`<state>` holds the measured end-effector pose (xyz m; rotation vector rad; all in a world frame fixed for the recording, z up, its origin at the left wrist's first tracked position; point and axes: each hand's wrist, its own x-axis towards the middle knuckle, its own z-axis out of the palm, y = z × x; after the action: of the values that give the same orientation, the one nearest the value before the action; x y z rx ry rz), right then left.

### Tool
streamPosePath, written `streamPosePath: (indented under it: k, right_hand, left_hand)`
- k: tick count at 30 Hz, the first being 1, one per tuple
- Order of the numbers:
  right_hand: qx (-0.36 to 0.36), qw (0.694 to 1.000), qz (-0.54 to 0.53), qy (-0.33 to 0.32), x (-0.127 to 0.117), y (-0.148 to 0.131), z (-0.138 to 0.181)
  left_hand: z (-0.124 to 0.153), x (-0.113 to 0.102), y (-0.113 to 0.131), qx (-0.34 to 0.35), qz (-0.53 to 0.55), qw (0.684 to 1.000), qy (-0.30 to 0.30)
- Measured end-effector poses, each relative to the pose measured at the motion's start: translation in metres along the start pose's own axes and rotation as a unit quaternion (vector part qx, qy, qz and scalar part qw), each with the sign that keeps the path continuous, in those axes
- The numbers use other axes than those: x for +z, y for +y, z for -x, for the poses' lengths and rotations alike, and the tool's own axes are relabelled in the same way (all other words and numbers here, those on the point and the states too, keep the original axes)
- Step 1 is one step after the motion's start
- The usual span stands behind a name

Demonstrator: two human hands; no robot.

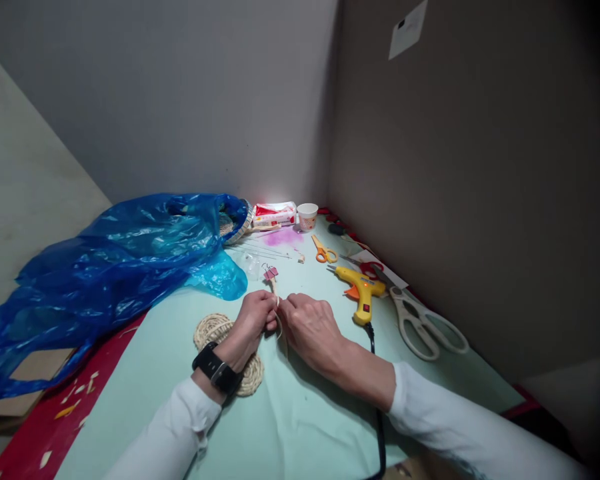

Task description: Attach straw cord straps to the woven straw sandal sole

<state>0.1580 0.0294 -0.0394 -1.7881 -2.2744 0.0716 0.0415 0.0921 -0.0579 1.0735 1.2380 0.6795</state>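
My left hand (pixel 256 315), with a black watch on its wrist, pinches a pale strip of braided fibre (pixel 274 287). Close beside it, my right hand (pixel 310 327) is closed on the same braid, its fingertips partly hidden. A pink binder clip (pixel 271 273) grips the braid's far end. Thin loose strands hang between both hands. Under my left wrist lie coiled woven straw pieces (pixel 251 377), partly covered by the forearm.
To the right lie a yellow glue gun (pixel 364 288) with a black cord, large white-handled scissors (pixel 420 323), red-handled scissors (pixel 371 269) and small orange scissors (pixel 325 253). A blue plastic bag (pixel 145 233) spreads at left. A paper cup (pixel 307 217) stands near the wall.
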Motion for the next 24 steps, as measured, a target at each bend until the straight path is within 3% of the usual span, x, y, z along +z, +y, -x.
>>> streamPosePath:
  k: [8,15,20,24]
  right_hand:
    - [-0.059,0.998,0.027,0.008,0.008,0.0,0.006]
    - [-0.08,0.996,-0.025,-0.018,0.006,0.003,0.01]
    - [-0.005,0.993,-0.115,-0.021,-0.018,0.021,-0.008]
    - [0.03,0.974,-0.2,-0.1,-0.017,0.031,-0.037]
  left_hand:
    - [0.003,-0.002,-0.002,0.02,-0.005,1.0,-0.005]
    - [0.008,-0.003,-0.003,0.031,-0.013,0.999,-0.01]
    - [0.009,-0.003,-0.001,0.029,-0.028,0.999,-0.013]
    - [0.015,-0.003,0.004,0.036,-0.052,0.998,-0.013]
